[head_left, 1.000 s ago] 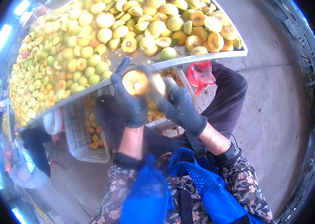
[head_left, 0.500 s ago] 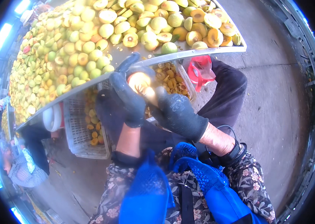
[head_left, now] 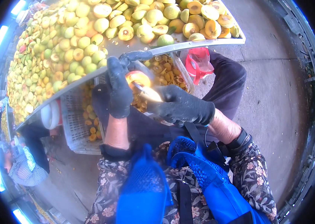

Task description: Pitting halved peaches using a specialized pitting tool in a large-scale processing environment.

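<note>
1. In the head view, looking down, a fruit (head_left: 136, 78) with orange flesh is held in front of the person's body, just below the near edge of a metal-rimmed table (head_left: 202, 43).
2. The fruit is cradled by the left hand (head_left: 120, 95), in a dark glove, with its fingers partly curled around the far side.
3. A slim tool (head_left: 150, 94) with a pale, blurred handle is gripped by the right hand (head_left: 185, 106), also gloved, its fingers closed. The narrow tip is pointed at the fruit; whether it is touching cannot be told.
4. The table is heaped with green and yellow fruits (head_left: 153, 16), many of them cut into halves.
5. Beneath the hands, orange pieces (head_left: 167, 71) are held in a crate (head_left: 184, 71); to the left, more are seen in a white crate (head_left: 79, 123), with a white bucket (head_left: 49, 116) near it.
6. A red bag (head_left: 199, 65) is placed beside the person's right knee (head_left: 228, 74).
7. At the far left, a co-worker (head_left: 29, 171) is partly seen, small and blurred.
</note>
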A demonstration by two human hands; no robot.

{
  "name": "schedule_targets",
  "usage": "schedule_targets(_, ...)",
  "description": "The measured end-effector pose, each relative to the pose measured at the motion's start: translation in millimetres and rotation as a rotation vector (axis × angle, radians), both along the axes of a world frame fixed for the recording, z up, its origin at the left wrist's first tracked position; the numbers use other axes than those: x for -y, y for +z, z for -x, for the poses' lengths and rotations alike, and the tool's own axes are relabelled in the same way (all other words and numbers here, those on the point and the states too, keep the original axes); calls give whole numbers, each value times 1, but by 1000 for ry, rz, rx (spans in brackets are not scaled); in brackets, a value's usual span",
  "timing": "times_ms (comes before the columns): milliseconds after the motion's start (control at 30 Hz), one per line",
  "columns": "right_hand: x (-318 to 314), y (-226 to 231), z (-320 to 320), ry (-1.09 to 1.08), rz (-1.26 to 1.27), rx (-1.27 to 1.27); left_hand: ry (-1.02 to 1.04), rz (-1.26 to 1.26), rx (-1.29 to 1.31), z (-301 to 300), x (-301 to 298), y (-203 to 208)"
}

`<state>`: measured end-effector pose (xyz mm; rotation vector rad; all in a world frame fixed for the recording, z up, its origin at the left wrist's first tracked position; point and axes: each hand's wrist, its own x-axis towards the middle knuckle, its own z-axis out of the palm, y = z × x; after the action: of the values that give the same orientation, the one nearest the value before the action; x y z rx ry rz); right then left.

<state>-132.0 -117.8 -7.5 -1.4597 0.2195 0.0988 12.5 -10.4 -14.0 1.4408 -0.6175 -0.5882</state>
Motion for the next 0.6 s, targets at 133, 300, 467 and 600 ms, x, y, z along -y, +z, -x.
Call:
schedule_targets(133, 15, -2, -1, 184, -329, -141, -81, 220, -16, 8, -4, 2)
schedule_targets(300, -4, -37, -15, -91, 598, 399, 36, 145, -35, 16, 5, 11)
schedule_targets(467, -2, -39, -16, 132, -301, 134, -274, 523, -447, -4, -4, -14)
schedule_targets(600, -2, -57, -21, 235, -984, -25, 173, 482, -292, 8, 16, -7)
